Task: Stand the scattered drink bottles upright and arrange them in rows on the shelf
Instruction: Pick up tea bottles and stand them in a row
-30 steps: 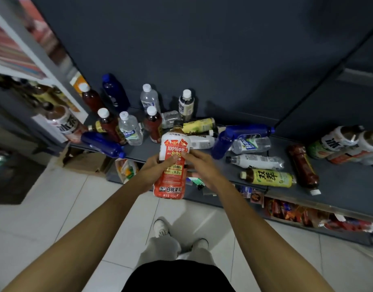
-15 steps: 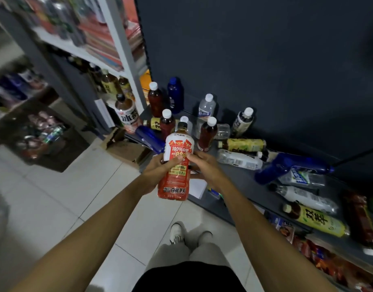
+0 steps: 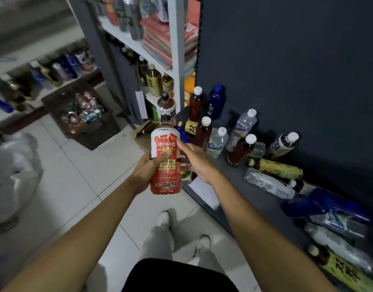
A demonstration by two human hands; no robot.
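Observation:
I hold a red-and-white labelled tea bottle [image 3: 165,163] upright in front of me, over the floor beside the low dark shelf [image 3: 240,186]. My left hand [image 3: 148,167] grips its left side and my right hand [image 3: 195,159] rests against its right side. At the shelf's far left end several bottles stand upright: brown tea bottles [image 3: 196,106], a blue bottle [image 3: 216,101] and clear water bottles [image 3: 243,127]. To the right others lie on their sides: a yellow-green tea bottle [image 3: 278,168], a clear bottle [image 3: 269,183], a blue bottle [image 3: 326,204].
A white-framed shelving unit [image 3: 177,60] with books and bottles stands left of the dark shelf. A box of cans [image 3: 82,111] sits on the tiled floor. My feet [image 3: 181,232] are close to the shelf edge. A white paper [image 3: 204,191] lies on the shelf lip.
The view has swung left, so the shelf now sits on the right and the white shelving and can box have come into view. Both hands still hold the red bottle the same way.

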